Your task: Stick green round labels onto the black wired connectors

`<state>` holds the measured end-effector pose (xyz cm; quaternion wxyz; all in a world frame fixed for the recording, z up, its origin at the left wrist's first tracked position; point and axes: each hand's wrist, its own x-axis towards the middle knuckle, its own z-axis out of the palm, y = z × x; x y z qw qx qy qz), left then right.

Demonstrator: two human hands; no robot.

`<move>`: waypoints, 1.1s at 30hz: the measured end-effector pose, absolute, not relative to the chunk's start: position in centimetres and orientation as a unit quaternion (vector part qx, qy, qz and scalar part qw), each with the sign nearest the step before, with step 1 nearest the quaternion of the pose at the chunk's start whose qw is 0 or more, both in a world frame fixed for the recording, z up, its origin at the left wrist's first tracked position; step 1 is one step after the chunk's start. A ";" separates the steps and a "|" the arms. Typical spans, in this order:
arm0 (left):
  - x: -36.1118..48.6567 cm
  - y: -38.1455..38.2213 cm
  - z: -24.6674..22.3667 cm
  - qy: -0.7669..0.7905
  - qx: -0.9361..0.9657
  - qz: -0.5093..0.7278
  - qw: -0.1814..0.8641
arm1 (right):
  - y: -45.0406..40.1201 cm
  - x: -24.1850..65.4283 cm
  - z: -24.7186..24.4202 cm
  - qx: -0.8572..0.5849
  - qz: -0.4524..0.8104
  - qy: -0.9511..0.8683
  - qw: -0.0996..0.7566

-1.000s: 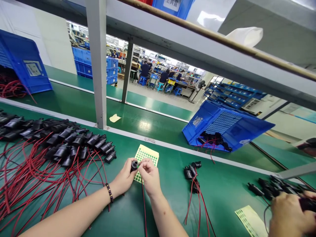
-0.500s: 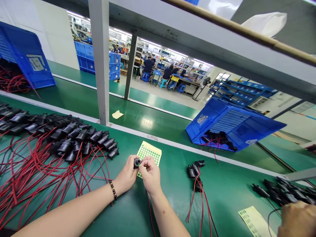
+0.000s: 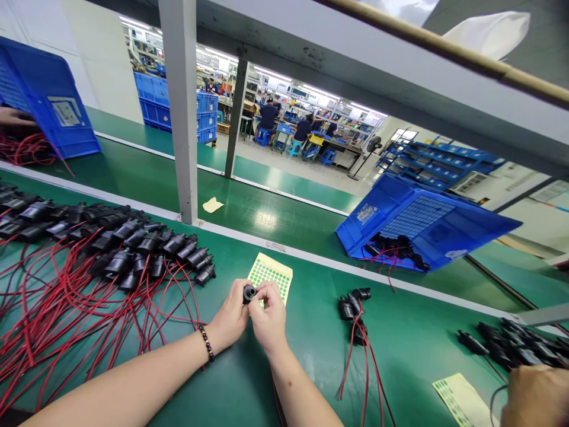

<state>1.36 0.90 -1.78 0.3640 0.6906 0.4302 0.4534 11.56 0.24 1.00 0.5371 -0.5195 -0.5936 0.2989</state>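
My left hand [image 3: 231, 314] is closed round a small black cylindrical part [image 3: 249, 293], whose round end faces up and right. The fingers of my right hand [image 3: 269, 314] are pinched together against that end; a speck of green shows there. Under and behind both hands lies a pale yellow sheet of green dot stickers [image 3: 275, 274]. A red wire hangs down beside my right forearm. To the left spreads a large heap of black parts [image 3: 118, 264] with long red wires [image 3: 106, 320].
Several black parts [image 3: 353, 307] lie to the right. A tilted blue bin [image 3: 427, 222] stands beyond them, another blue bin [image 3: 66, 107] at the far left with a person's hand in it. Another person's hand [image 3: 536, 394] is at the lower right, by a second sticker sheet [image 3: 464, 400]. A grey post [image 3: 180, 118] rises ahead.
A person's hand has appeared in the left blue bin. My hands have barely moved, still together at the black part; my right fingertips have shifted slightly.
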 end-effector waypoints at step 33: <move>1.8 1.2 -1.5 0.453 0.654 0.459 0.395 | 1.6 13.4 1.0 -0.390 0.634 -0.334 0.579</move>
